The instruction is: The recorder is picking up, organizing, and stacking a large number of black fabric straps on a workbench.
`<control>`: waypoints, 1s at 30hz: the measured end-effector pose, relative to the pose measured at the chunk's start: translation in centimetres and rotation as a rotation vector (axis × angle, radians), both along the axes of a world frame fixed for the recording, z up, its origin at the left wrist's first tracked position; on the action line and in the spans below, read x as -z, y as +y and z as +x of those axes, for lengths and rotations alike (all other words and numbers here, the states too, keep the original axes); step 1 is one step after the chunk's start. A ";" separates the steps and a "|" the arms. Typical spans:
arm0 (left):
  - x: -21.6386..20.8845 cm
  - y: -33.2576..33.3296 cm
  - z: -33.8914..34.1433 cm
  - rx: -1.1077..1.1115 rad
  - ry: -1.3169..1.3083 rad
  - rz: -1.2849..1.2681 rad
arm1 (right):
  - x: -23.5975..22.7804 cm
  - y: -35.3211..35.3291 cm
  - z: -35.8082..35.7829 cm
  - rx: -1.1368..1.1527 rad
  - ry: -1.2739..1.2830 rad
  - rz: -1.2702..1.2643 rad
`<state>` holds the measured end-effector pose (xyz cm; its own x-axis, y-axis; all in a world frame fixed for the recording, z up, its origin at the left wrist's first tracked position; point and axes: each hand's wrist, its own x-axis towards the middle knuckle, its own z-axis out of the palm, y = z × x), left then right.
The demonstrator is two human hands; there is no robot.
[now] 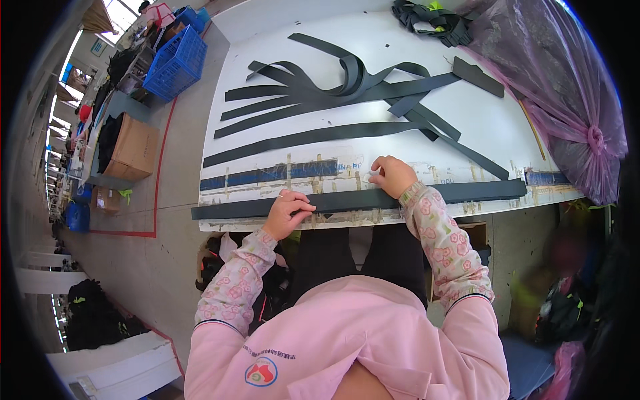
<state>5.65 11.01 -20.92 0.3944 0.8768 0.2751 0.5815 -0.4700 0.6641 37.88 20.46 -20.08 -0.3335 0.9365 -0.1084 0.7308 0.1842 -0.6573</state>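
A long black fabric strip (353, 200) lies flat along the table's near edge, running from left to right below my hands. My left hand (289, 212) is bent over its left part, fingers drawn together at the strip with the fingertips on it. My right hand (395, 177) is just beyond the strip's far edge, right of the middle. Its fingers are curled, with a gap between thumb and forefinger and nothing visible between them. Another black strip (300, 139) lies farther back, in front of a loose, looping pile of black strips (340, 90).
The white table (267, 150) carries tape marks near its front edge. A purple plastic bag (553, 73) bulges over its right side. A dark bundle (433, 21) sits at the back. Leftward on the floor are a cardboard box (133, 148) and a blue crate (177, 63).
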 end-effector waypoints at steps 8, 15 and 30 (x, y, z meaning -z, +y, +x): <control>0.9 0.2 -0.1 -0.027 -0.140 0.011 | 1.0 1.3 -1.4 0.043 -0.097 -0.154; 1.5 0.3 -0.8 0.015 -0.179 0.042 | -3.1 -3.4 -6.2 -0.038 0.496 -0.288; 1.6 -0.1 -0.1 -0.024 -0.105 0.147 | -2.3 -7.8 -12.2 -0.096 0.208 -0.049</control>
